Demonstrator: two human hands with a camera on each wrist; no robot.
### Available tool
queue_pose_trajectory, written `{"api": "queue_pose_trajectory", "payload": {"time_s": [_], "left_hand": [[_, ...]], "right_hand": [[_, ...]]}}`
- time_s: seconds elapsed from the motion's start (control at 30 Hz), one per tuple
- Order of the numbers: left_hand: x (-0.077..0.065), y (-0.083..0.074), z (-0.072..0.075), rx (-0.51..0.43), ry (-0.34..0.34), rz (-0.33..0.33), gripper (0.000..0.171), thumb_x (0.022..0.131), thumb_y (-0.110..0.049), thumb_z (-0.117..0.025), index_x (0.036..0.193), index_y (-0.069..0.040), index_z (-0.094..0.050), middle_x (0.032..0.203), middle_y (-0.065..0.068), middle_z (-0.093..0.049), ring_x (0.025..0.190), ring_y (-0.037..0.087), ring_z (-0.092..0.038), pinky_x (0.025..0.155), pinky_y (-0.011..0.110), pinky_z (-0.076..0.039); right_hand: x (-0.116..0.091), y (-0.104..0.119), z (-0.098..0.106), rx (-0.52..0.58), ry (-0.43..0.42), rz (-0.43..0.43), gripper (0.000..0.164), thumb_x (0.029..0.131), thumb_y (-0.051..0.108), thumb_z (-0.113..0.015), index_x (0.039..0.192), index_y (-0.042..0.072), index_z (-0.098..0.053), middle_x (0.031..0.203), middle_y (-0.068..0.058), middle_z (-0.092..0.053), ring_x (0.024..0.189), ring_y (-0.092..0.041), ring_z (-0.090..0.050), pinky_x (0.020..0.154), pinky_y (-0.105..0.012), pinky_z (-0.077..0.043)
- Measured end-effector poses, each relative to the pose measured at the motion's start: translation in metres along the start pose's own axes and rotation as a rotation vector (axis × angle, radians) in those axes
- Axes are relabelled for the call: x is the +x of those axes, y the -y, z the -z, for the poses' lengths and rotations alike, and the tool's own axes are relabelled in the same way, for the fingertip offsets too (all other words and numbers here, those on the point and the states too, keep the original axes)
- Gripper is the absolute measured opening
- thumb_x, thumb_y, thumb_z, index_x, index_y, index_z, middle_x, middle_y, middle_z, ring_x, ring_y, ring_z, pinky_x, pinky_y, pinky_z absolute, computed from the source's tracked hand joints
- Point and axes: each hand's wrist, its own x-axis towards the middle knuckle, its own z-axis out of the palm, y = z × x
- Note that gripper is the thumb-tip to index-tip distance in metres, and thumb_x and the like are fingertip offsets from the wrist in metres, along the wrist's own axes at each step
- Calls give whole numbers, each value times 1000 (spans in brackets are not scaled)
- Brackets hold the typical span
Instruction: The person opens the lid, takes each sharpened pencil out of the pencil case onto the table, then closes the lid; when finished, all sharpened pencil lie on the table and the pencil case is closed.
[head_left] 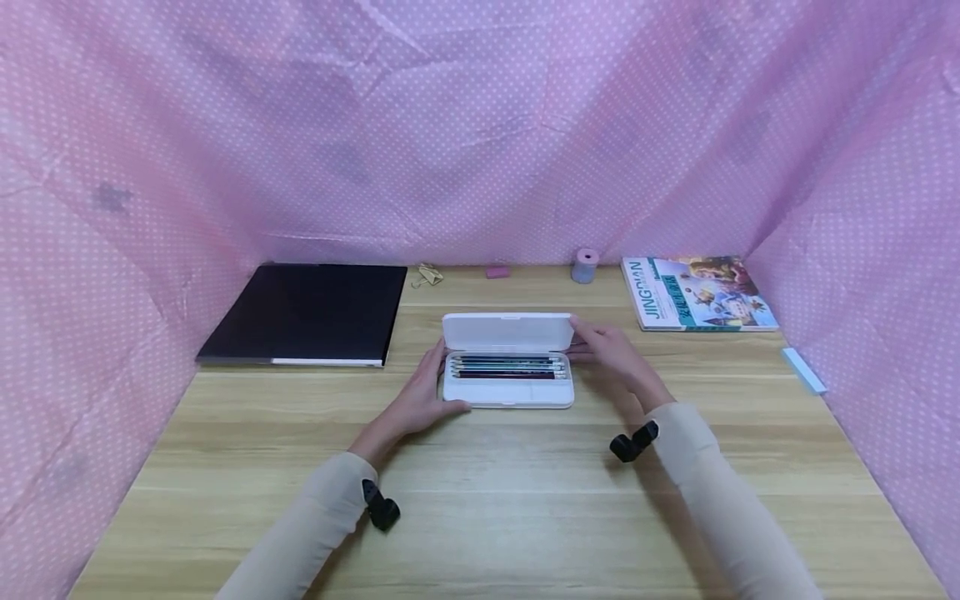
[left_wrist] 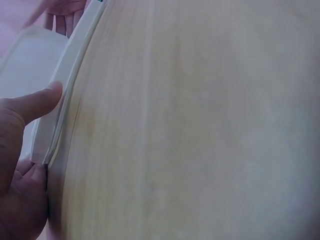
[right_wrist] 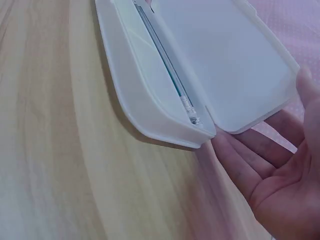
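Observation:
A white pencil case (head_left: 480, 395) lies in the middle of the table with its lid (head_left: 508, 333) raised at the back. Several pencils (head_left: 506, 374) lie side by side in it, their eraser ends toward the right. My left hand (head_left: 420, 402) grips the case's left end, thumb at the front edge and fingers along the side. At the right end, my right hand (head_left: 613, 358) holds the lid's corner; in the right wrist view its thumb is on the lid's edge and the fingers reach behind it.
A black flat folder (head_left: 307, 312) lies at the back left. Along the back are a gold-coloured small item (head_left: 429, 275), a pink eraser-like block (head_left: 497, 272) and a pink-and-blue cylinder (head_left: 585, 266). Books (head_left: 705, 292) and a light-blue strip (head_left: 803, 370) sit right.

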Motion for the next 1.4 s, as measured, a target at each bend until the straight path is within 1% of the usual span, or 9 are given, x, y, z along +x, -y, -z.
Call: {"api": "queue_pose_trajectory", "payload": {"time_s": [0.17, 0.4, 0.6, 0.67, 0.83, 0.9, 1.0, 1.2, 1.4], "left_hand": [[-1, 1, 1, 45, 14, -16, 116, 69, -35, -80, 149, -11, 0, 145, 11, -25, 134, 22, -22, 109, 43, -20], [-1, 1, 2, 95, 49, -8, 114, 72, -40, -77, 149, -12, 2, 147, 11, -21, 134, 22, -21, 109, 42, -20], [0, -2, 4, 113, 64, 9, 114, 72, -41, -77, 149, -12, 2, 147, 12, -20, 134, 23, -22, 109, 41, -21], [0, -4, 6, 119, 73, 17, 114, 71, -42, -77, 148, -12, 2, 147, 11, -21, 134, 23, -23, 109, 40, -22], [1, -7, 9, 139, 92, 40, 116, 70, -44, -77, 148, -11, 3, 147, 11, -20, 134, 22, -23, 109, 39, -21], [2, -7, 10, 145, 98, 46, 116, 70, -45, -77, 148, -11, 3, 147, 11, -20, 134, 23, -23, 109, 39, -21], [3, -7, 10, 153, 105, 58, 116, 70, -45, -76, 148, -12, 3, 147, 10, -20, 134, 22, -23, 109, 40, -22], [3, -6, 9, 163, 102, 52, 117, 70, -46, -76, 148, -12, 3, 146, 10, -23, 132, 21, -26, 108, 39, -24], [4, -5, 7, 162, 95, 42, 117, 69, -46, -77, 148, -12, 3, 144, 9, -25, 131, 20, -27, 108, 38, -24]], "right_hand": [[7, -5, -5, 120, -63, -21, 69, 87, 57, -47, 123, -2, -55, 114, -21, -61, 98, -23, -63, 81, -31, -51], [12, -4, -10, 77, -123, -41, 58, 92, 48, -46, 123, 0, -56, 109, -20, -62, 92, -22, -65, 76, -29, -52], [7, 0, -10, 0, -165, -26, 56, 92, 48, -48, 127, 5, -54, 112, -16, -62, 98, -23, -63, 83, -33, -50], [2, 1, -10, -61, -218, 24, 53, 91, 47, -50, 127, 9, -55, 114, -12, -62, 101, -22, -60, 88, -35, -48], [-12, 4, -9, -203, -349, 276, 40, 89, 33, -59, 120, 8, -59, 112, -7, -63, 102, -18, -57, 89, -34, -45], [-15, 5, -10, -242, -342, 373, 36, 88, 28, -62, 117, 7, -62, 109, -6, -64, 99, -17, -59, 86, -31, -47], [-17, 5, -15, -292, -273, 435, 35, 86, 27, -65, 115, 8, -63, 108, -6, -66, 97, -15, -61, 84, -28, -49], [-15, 1, -31, -391, -133, 407, 30, 87, 22, -64, 115, 11, -64, 109, -3, -65, 98, -14, -59, 85, -32, -49], [-10, 1, -43, -503, -93, 410, 27, 86, 16, -65, 113, 13, -65, 110, -1, -65, 100, -13, -59, 85, -32, -49]]}}
